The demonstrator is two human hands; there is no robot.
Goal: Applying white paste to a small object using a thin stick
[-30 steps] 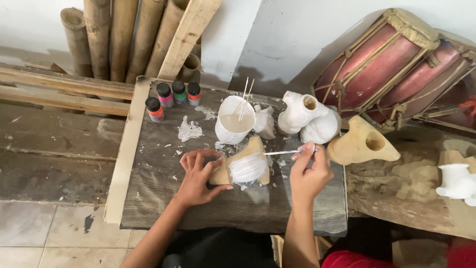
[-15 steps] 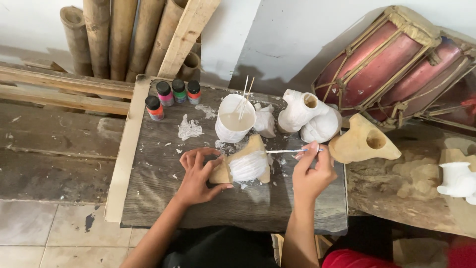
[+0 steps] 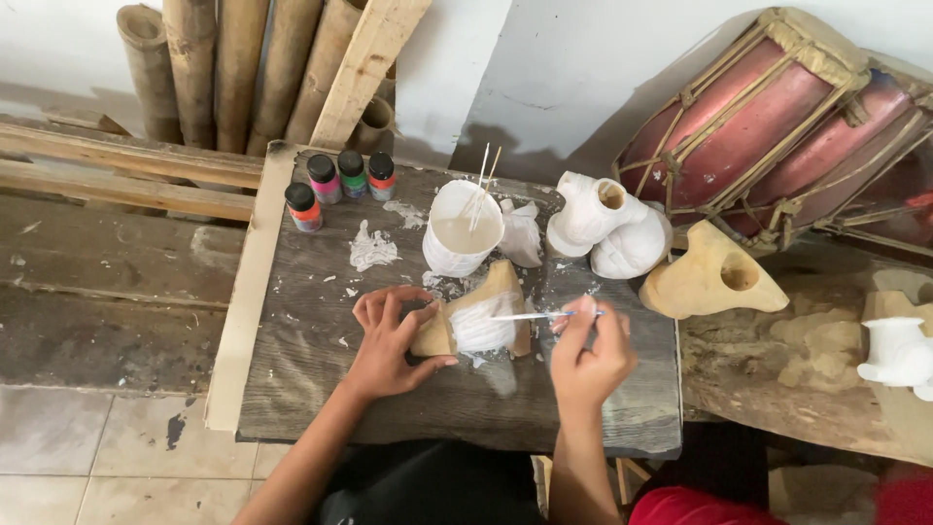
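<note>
My left hand (image 3: pixel 391 340) grips the left end of a small tan wooden carving (image 3: pixel 481 316) that lies on the dark wooden board (image 3: pixel 321 379). The carving's middle is coated white. My right hand (image 3: pixel 589 352) pinches a thin paintbrush (image 3: pixel 533 315) whose tip rests on the white patch. Just behind the carving stands a white paint cup (image 3: pixel 461 229) with two sticks leaning in it.
Several small paint bottles (image 3: pixel 338 179) with coloured caps stand at the board's back left. White-painted carvings (image 3: pixel 610 224) and an unpainted tan one (image 3: pixel 708 277) sit at the right. Bamboo poles (image 3: pixel 224 68) and planks lean on the wall; a red drum (image 3: pixel 768 117) lies at back right.
My right hand has drawn the brush a little leftward and down across the carving's white area. My left hand keeps its hold and barely moves.
</note>
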